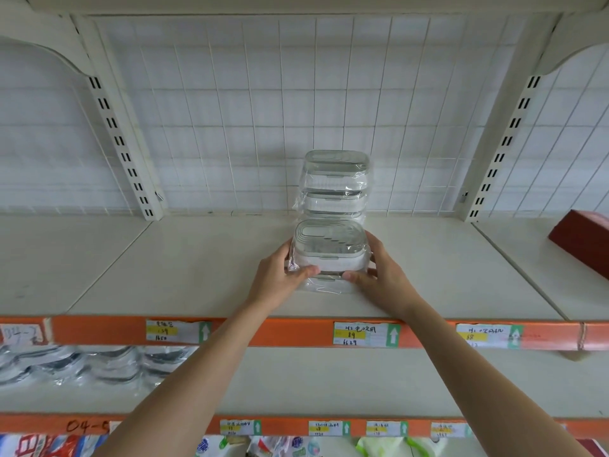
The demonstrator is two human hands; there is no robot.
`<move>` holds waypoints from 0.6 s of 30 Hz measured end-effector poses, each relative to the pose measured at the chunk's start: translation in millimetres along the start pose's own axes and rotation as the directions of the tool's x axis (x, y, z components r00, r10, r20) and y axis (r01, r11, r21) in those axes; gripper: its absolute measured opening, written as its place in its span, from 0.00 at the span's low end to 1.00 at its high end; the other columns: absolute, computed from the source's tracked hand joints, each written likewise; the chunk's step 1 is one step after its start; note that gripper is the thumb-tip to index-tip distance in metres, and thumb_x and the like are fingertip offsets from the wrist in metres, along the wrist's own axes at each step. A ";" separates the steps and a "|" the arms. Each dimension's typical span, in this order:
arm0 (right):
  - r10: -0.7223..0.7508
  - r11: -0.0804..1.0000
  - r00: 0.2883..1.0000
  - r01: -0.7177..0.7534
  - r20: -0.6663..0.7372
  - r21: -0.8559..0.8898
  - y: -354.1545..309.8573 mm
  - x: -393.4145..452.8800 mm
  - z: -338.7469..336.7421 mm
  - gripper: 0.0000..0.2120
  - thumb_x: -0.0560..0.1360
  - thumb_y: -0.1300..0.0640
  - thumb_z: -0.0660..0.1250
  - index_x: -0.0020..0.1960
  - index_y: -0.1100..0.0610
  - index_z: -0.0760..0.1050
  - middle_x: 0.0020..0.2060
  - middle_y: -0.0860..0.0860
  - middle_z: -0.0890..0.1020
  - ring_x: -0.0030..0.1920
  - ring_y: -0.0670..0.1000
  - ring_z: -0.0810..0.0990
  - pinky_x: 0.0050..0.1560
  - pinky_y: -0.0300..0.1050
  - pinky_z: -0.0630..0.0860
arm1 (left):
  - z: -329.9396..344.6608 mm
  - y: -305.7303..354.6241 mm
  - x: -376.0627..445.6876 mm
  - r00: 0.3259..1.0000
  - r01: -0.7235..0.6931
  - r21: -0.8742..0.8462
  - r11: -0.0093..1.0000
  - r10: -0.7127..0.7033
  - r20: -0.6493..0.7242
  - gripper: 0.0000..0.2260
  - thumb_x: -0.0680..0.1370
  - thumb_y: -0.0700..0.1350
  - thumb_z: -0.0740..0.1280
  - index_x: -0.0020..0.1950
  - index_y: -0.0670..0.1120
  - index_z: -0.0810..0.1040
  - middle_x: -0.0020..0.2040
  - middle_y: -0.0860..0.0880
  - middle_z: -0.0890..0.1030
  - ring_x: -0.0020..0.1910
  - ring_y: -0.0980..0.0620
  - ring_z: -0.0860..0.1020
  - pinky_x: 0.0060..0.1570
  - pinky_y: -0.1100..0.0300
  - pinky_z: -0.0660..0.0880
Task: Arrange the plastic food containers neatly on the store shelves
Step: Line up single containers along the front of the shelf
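A clear plastic food container set [329,252], wrapped in film, sits on the cream shelf [197,268] near its middle. My left hand [280,275] grips its left side and my right hand [379,275] grips its right side, thumbs across the front. Directly behind it stands a taller wrapped stack of the same containers [334,183], against the wire-grid back panel.
A dark red box [583,242] lies at the shelf's far right. The orange price rail [280,331] with paper labels runs along the front edge. On the shelf below, at the left, lie wrapped clear items [82,364]. Slotted uprights [122,143] flank the bay.
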State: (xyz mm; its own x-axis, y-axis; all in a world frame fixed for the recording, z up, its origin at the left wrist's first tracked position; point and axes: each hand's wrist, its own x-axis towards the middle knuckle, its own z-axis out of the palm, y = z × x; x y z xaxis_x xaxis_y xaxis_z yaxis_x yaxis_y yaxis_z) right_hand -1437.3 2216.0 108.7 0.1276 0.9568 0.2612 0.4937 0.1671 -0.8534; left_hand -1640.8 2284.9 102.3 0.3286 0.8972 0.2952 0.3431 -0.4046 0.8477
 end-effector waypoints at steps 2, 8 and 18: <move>0.002 1.000 1.000 -0.002 -0.003 0.017 0.1 -0.3 -2.1 0.37 0.72 0.56 0.72 0.74 0.47 0.57 0.65 0.45 0.72 0.62 0.45 0.72 0.59 0.41 0.73 | 1.4 7.0 -0.6 0.999 -0.017 0.057 0.998 0.015 0.037 0.22 0.72 0.48 0.74 0.65 0.53 0.74 0.47 0.68 0.78 0.44 0.71 0.76 0.44 0.80 0.67; 0.071 0.997 0.997 -0.071 -0.016 0.016 -6.9 -8.3 -6.9 0.35 0.71 0.56 0.73 0.72 0.43 0.59 0.64 0.43 0.73 0.65 0.44 0.71 0.62 0.44 0.72 | -3.7 19.9 0.0 0.984 0.009 0.121 0.993 -0.031 0.176 0.25 0.75 0.50 0.70 0.71 0.52 0.67 0.57 0.59 0.76 0.52 0.59 0.75 0.45 0.78 0.65; 0.179 0.567 0.971 -0.235 -0.161 -0.789 -47.9 -45.4 -0.6 0.21 0.77 0.55 0.63 0.69 0.58 0.65 0.64 0.56 0.70 0.65 0.56 0.67 0.61 0.49 0.66 | -66.4 19.4 -29.5 0.906 -0.316 0.666 0.676 0.007 0.423 0.23 0.76 0.51 0.67 0.67 0.43 0.68 0.63 0.43 0.70 0.63 0.43 0.69 0.60 0.55 0.66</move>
State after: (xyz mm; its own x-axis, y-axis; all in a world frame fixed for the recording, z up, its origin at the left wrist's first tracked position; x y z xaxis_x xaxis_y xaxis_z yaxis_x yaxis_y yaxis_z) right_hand -1466.2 2164.5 138.0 0.3506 0.9204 0.1729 0.9289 -0.3183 -0.1892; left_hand -1702.3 2262.4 139.3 0.6722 0.7352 0.0876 0.7139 -0.6749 0.1867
